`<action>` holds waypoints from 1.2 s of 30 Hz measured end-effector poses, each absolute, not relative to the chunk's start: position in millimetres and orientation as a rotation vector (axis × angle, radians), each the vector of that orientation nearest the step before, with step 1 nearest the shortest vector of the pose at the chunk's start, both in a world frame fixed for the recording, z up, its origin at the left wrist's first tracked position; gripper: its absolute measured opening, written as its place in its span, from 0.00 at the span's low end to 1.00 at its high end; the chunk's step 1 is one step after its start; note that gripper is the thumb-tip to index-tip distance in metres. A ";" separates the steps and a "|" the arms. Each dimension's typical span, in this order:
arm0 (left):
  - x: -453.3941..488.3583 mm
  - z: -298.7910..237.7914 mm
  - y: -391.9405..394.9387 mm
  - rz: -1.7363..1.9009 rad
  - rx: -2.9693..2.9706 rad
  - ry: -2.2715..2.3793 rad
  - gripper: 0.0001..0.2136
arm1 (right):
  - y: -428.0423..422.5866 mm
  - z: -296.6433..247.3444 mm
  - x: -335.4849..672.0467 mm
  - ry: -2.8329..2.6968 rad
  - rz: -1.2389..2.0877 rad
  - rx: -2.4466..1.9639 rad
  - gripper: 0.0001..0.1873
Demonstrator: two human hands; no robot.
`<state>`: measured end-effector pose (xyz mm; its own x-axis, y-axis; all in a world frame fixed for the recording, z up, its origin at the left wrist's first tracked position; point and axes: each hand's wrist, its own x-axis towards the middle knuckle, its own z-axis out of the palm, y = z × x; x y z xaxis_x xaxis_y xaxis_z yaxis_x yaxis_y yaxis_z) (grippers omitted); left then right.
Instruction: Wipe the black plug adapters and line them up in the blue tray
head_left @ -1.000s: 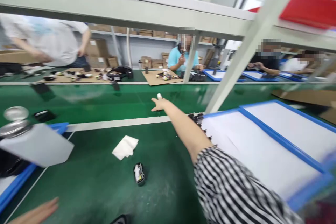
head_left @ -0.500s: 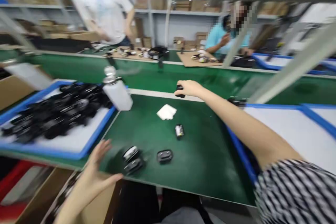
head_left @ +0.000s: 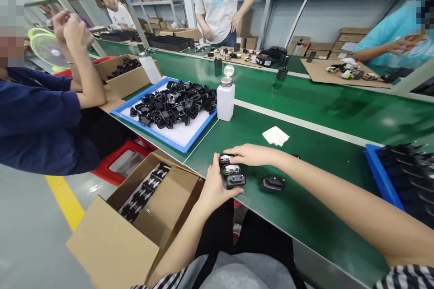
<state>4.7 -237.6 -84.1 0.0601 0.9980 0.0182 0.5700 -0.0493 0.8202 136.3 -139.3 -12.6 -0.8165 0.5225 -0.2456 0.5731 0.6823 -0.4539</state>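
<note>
Three small black parts (head_left: 231, 170) lie side by side at the near edge of the green bench (head_left: 315, 207). They form a short row that runs away from the person and leans a little to the left as it goes. Each part is oblong, with its long axis across the row, roughly left to right. The two farther ones show a pale face upward, and the nearest is plain black on top.

The left hand (head_left: 213, 186) stands on edge against the row's left side. Its palm is cupped toward the row, its fingers are loosely spread and its thumb touches the nearest part, but it is not closed around anything. The right hand (head_left: 251, 155) lies flat and open, with its fingers stretched leftward and the tips resting on the farthest part, clasping nothing.

A fourth black part (head_left: 273, 184) lies alone just right of the row, near the right wrist, with its long axis also left to right. Beyond the right hand lies a folded white wipe (head_left: 275, 135).

Farther left, a white dispenser bottle (head_left: 225, 99) stands upright just beside a blue tray (head_left: 162, 137) heaped with black pieces (head_left: 176, 101). An open cardboard box (head_left: 111, 244) sits below the bench edge on the left. A second blue tray (head_left: 379, 171) lies at the right. A co-worker in a dark blue sleeve (head_left: 40, 113) sits at the left with both hands raised.
</note>
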 end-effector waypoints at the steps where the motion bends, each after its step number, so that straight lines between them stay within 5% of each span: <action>1: 3.6 -84.3 -236.3 0.833 1.728 1.573 0.50 | -135.2 -7.6 141.3 2.779 -0.868 0.919 0.17; 8: -7.8 -80.2 -213.2 0.743 1.990 1.402 0.45 | -129.0 30.9 226.3 2.344 -0.458 1.675 0.26; 12: -5.3 -75.1 -189.2 0.692 2.069 1.400 0.36 | -155.0 13.7 256.0 2.068 -0.622 1.881 0.39; 16: -2.7 -71.7 -164.7 0.645 2.084 1.355 0.39 | -171.5 -6.1 247.0 1.942 -0.812 2.107 0.37; 20: -13.7 -68.1 -151.9 0.583 2.024 1.206 0.52 | -171.6 -6.2 237.2 2.002 -0.680 2.107 0.28; 25: -27.7 -60.9 -141.4 0.452 1.942 1.155 0.46 | -146.5 -1.7 231.5 2.226 -0.532 1.991 0.16; 31: -18.4 -65.9 -133.6 0.569 1.936 1.195 0.43 | -99.8 -17.5 177.9 2.697 -0.491 1.824 0.17; 36: -14.4 -70.8 -135.4 0.617 1.918 1.244 0.46 | -82.1 -23.5 149.9 2.749 -1.039 1.472 0.25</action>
